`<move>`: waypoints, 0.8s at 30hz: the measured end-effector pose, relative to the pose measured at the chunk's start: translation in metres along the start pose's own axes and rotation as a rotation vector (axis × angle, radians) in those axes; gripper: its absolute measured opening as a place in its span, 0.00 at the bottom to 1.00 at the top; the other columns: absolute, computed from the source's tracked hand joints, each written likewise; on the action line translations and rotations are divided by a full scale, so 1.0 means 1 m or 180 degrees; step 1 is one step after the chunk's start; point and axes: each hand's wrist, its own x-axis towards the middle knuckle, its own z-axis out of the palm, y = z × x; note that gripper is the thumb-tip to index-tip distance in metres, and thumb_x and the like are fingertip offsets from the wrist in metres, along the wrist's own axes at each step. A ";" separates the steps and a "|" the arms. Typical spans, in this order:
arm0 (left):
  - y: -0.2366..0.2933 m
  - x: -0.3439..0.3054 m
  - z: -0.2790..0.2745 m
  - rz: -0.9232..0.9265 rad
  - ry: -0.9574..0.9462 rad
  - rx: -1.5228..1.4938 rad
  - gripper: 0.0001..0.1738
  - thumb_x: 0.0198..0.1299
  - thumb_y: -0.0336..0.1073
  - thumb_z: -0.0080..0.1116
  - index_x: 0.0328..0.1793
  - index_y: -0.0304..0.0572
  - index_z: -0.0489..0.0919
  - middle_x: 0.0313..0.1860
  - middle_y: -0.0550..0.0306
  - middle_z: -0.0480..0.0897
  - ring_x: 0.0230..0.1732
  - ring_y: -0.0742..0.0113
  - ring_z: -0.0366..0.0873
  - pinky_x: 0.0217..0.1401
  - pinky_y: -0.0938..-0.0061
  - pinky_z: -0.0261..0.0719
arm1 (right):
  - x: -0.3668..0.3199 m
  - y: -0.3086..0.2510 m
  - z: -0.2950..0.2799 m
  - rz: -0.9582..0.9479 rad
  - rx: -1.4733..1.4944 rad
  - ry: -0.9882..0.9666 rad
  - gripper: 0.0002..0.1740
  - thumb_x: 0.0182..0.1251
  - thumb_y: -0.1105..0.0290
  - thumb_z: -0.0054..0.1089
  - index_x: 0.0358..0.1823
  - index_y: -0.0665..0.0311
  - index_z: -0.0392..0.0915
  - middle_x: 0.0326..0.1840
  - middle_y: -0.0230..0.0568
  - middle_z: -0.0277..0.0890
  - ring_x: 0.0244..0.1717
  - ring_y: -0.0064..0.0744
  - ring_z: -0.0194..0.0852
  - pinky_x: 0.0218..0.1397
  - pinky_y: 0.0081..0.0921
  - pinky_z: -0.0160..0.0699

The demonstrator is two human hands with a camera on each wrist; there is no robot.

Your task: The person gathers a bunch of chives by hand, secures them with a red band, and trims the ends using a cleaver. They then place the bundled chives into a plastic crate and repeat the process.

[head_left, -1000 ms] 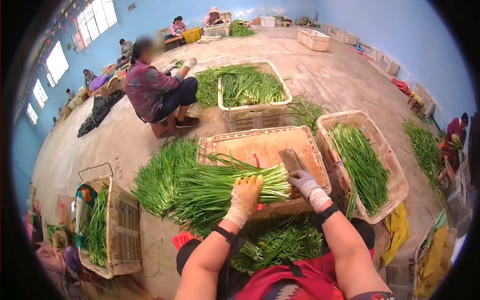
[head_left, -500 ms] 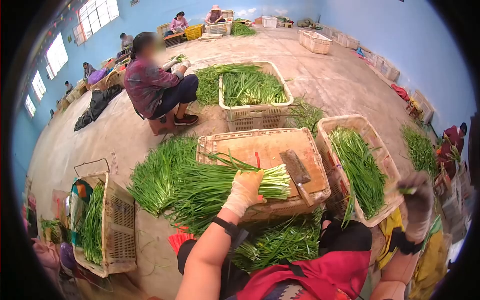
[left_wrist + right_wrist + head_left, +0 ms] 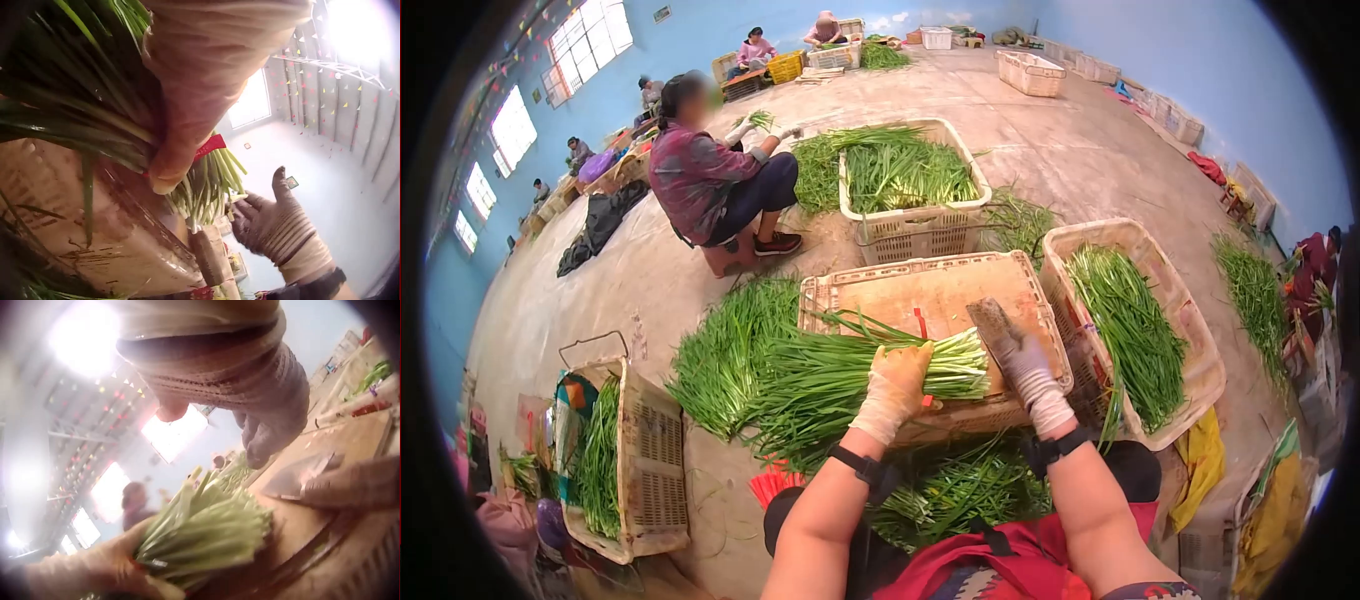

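The biggest thing before me is the bench, a crate topped with a board, with a greens-filled crate just to its right and another crate on its far side. To its left, a heap of loose greens spreads over the floor. Next in size comes my bundle, lying across the near side of the bench, leaves trailing left towards the heap and white ends pointing right. Of my two hands, the right hand has just changed place: half a second ago it was out beyond the right-hand crate, and now it is back over the bench; I judge that puts both hands at the bundle again. Its thumb stands away from the fingers and it grips nothing; I can't tell whether the fingertips touch the white ends. My left hand is curled round the bundle near those ends, so the bundle lies under the left and just left of the right. The cleaver rests on the board beneath my right hand, unheld. Smallest is a red band on the bundle by my left thumb.
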 end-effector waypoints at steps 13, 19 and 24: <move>-0.002 0.010 -0.009 -0.0027 -0.0180 -0.0015 0.48 0.36 0.61 0.80 0.63 0.50 0.72 0.49 0.53 0.82 0.53 0.54 0.81 0.59 0.58 0.75 | -0.064 -0.033 -0.067 -0.0634 -0.3031 -0.3268 0.29 0.73 0.44 0.46 0.60 0.58 0.80 0.59 0.55 0.79 0.59 0.51 0.78 0.61 0.40 0.75; 0.004 0.004 -0.002 0.0254 -0.0204 0.0016 0.54 0.35 0.58 0.80 0.69 0.45 0.69 0.55 0.52 0.79 0.54 0.50 0.79 0.63 0.58 0.71 | 0.061 0.031 -0.009 -0.0792 -0.1569 -0.0754 0.26 0.73 0.50 0.48 0.60 0.62 0.76 0.54 0.64 0.79 0.56 0.59 0.77 0.57 0.43 0.76; -0.001 0.003 -0.003 0.0397 0.0648 0.0256 0.55 0.35 0.55 0.81 0.71 0.46 0.68 0.62 0.51 0.77 0.60 0.48 0.77 0.68 0.59 0.69 | 0.099 0.042 0.069 -0.1291 -0.2193 -0.0538 0.26 0.72 0.53 0.50 0.64 0.62 0.72 0.57 0.66 0.75 0.58 0.62 0.73 0.58 0.49 0.73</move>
